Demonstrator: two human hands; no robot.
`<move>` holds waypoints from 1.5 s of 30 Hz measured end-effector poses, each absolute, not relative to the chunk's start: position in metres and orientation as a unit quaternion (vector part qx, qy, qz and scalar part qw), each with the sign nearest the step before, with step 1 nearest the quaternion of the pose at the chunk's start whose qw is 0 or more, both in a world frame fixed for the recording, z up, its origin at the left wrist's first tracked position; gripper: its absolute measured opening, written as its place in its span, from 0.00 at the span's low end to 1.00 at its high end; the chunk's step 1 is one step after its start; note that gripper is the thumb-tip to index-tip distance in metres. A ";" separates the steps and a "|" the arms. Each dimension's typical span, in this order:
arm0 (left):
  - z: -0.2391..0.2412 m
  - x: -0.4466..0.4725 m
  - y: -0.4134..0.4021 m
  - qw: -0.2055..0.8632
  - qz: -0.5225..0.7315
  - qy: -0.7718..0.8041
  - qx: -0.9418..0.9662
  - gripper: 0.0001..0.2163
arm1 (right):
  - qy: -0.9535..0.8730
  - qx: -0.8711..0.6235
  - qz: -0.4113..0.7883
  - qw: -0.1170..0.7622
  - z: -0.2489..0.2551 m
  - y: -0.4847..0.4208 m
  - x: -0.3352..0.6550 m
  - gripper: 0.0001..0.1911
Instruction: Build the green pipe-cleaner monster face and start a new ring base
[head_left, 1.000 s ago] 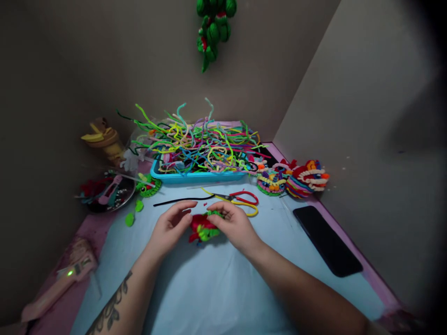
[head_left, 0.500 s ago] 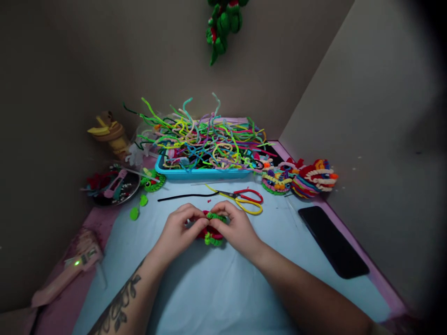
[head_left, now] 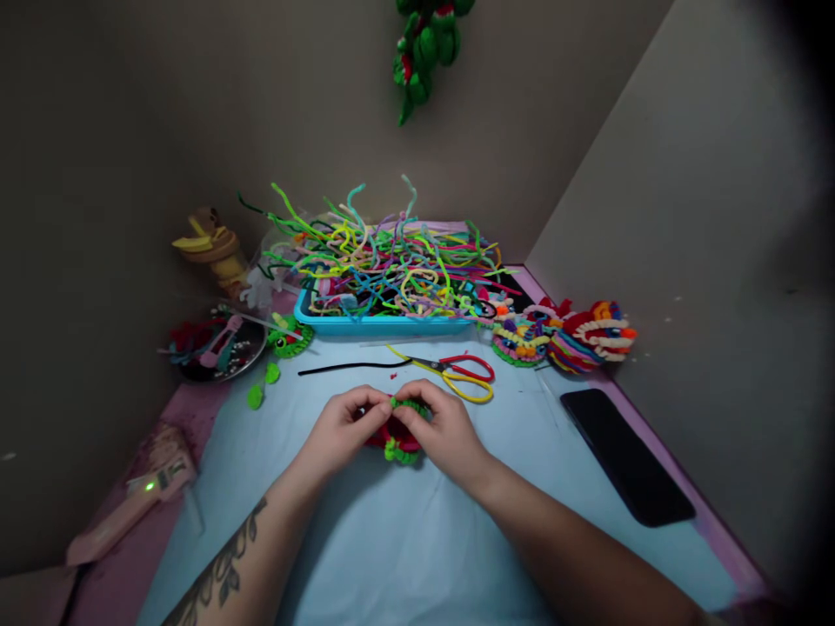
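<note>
Between my two hands is a small red and green pipe-cleaner piece [head_left: 401, 450], partly covered by my fingers. My left hand [head_left: 349, 426] pinches its upper edge from the left, thumb and forefinger together. From the right, my right hand [head_left: 444, 428] grips the green ridged part, its fingertips meeting those of my left hand. A lower green tuft shows below the fingers. Just beyond the hands lie scissors [head_left: 457, 376] with one red and one yellow handle. Beside their tip is a black pipe cleaner [head_left: 349, 367].
At the back stands a blue tray [head_left: 391, 326] heaped with pipe cleaners. Finished colourful pieces [head_left: 580, 339] sit right of it, a phone [head_left: 626, 456] nearer. On the left are a metal bowl [head_left: 251, 361], a green creature [head_left: 287, 339] and a glue gun [head_left: 130, 513] with a lit green light.
The view has shifted slightly, so everything sits a little further right and lower. My fingertips have moved slightly on the red and green piece; both hands still hold it.
</note>
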State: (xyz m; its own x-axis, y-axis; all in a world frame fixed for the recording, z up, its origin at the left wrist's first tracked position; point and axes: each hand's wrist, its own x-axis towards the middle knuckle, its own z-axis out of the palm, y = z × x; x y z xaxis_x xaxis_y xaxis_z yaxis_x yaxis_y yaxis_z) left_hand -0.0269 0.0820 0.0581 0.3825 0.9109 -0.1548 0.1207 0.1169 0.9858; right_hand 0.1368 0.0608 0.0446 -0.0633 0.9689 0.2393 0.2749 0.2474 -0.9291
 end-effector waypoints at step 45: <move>0.066 -0.033 0.081 0.563 0.306 0.416 0.645 0.10 | -0.712 -0.463 0.276 0.450 0.045 0.059 0.138 0.06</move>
